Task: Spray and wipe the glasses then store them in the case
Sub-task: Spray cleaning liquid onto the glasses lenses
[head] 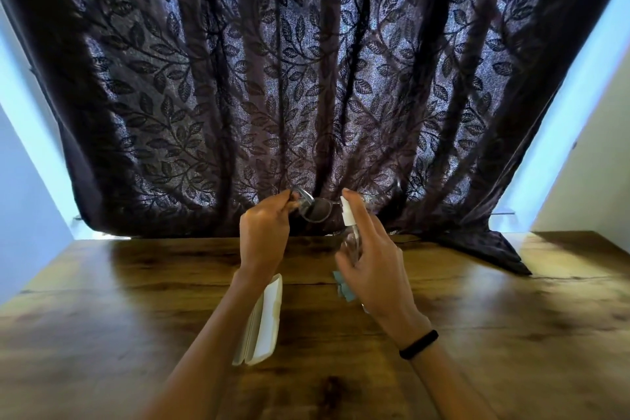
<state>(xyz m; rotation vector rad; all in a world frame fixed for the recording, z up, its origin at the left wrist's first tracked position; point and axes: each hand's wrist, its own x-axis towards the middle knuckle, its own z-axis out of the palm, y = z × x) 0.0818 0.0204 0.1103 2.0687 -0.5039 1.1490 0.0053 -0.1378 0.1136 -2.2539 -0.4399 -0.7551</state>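
Note:
My left hand (pixel 264 232) pinches the glasses (pixel 315 210) by their left side and holds them up above the wooden table (pixel 136 300). A small clear spray bottle (pixel 351 232) with a white nozzle is gripped in my right hand (pixel 371 259), whose forefinger lies on top of the nozzle; the nozzle points at the lens. Below my left forearm a white glasses case (pixel 266 320) lies on the table. A light blue cloth (pixel 342 286) lies under my right hand, mostly hidden.
A dark leaf-patterned curtain (pixel 306 78) hangs right behind the table's far edge, and its lower right corner drapes onto the tabletop. Pale walls stand at both sides.

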